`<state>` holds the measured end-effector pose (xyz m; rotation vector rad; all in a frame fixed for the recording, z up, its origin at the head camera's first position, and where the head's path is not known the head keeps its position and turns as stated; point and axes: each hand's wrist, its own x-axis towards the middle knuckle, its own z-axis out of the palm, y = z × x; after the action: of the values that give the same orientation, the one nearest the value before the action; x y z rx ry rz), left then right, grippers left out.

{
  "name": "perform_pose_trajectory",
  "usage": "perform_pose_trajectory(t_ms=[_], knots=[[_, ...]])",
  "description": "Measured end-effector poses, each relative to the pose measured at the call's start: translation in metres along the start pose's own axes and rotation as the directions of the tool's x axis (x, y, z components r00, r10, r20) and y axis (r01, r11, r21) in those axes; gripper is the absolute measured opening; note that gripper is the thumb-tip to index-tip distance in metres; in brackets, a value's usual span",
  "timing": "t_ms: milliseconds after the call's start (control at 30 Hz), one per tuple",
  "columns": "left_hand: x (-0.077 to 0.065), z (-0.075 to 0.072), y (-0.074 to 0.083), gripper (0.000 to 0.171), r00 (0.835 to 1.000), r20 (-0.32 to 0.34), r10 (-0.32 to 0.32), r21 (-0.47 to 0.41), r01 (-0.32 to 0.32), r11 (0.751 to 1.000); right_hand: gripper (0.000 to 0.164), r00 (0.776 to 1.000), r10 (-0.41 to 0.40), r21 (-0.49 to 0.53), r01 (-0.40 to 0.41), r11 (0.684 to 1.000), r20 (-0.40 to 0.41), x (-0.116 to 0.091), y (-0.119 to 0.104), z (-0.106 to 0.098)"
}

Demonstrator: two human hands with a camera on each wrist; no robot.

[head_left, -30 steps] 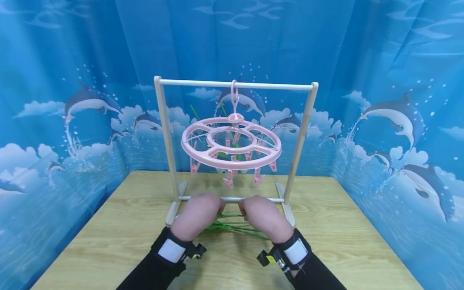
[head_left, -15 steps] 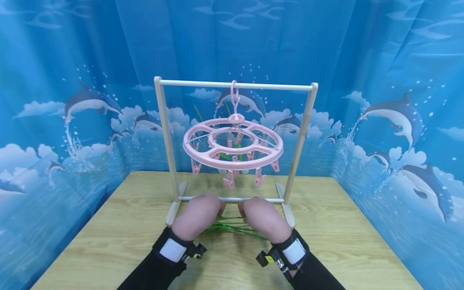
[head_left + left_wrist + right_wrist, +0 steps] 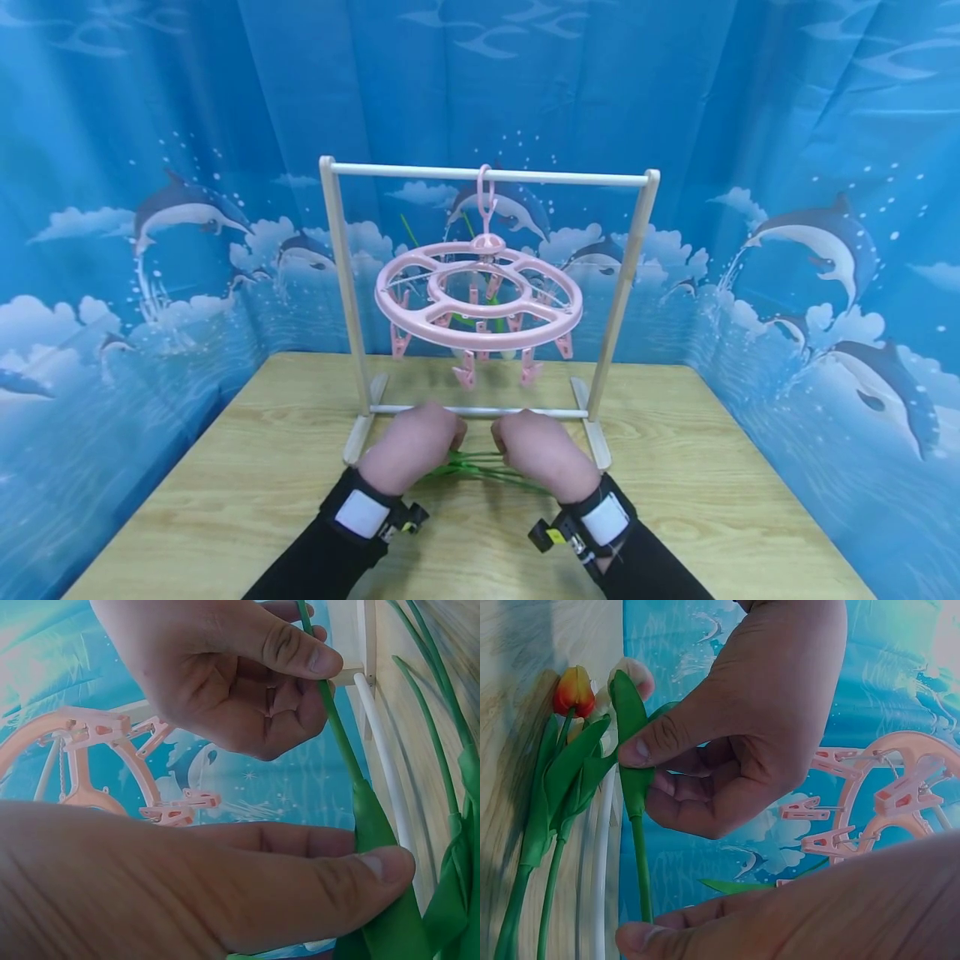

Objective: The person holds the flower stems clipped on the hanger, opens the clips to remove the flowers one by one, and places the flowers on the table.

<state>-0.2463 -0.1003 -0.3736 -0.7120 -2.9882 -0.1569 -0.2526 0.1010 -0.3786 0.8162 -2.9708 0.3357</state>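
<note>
My left hand [image 3: 416, 446] pinches the green leaves [image 3: 386, 885] of an artificial tulip between thumb and fingers. Farther along the same tulip, my right hand [image 3: 542, 446] pinches its thin green stem [image 3: 640, 862]. A pale white-pink bloom [image 3: 634, 679] shows behind the leaf in the right wrist view, partly hidden. Beneath the hands, more tulips lie on the table, their green stems [image 3: 487, 473] bunched together; one has an orange-red bloom [image 3: 574, 691]. In the head view both hands' fingertips are mostly hidden behind the backs of the hands.
A round pink clip hanger [image 3: 480, 340] with several clothespins hangs from a wooden rack [image 3: 636, 275] just beyond the hands. Green stems [image 3: 408, 229] show behind the hanger. The rack's white lower bar [image 3: 480, 412] runs close to the fingers. A blue dolphin curtain surrounds the table [image 3: 247, 500].
Both hands keep their grip on the tulip and shift only slightly. The held stem sits a little lower, closer to the stems beneath. The hanger sways slightly right, then back left.
</note>
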Motion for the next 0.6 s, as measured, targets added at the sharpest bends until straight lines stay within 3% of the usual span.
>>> perform_pose_trajectory(t_ms=[333,600], knots=[[0.0031,0.0035,-0.0007,0.029,0.998,0.057,-0.033,0.010,0.033,0.999,0.020,1.000,-0.017,0.019,0.018,1.000,-0.019,0.0010,-0.0014,0.0018],[0.0040,0.0075,-0.0026,0.025,0.997,0.070,-0.027,-0.021,0.028,0.999,0.029,1.000,-0.014,0.029,0.014,0.999,-0.018,0.0044,0.0011,0.0078]])
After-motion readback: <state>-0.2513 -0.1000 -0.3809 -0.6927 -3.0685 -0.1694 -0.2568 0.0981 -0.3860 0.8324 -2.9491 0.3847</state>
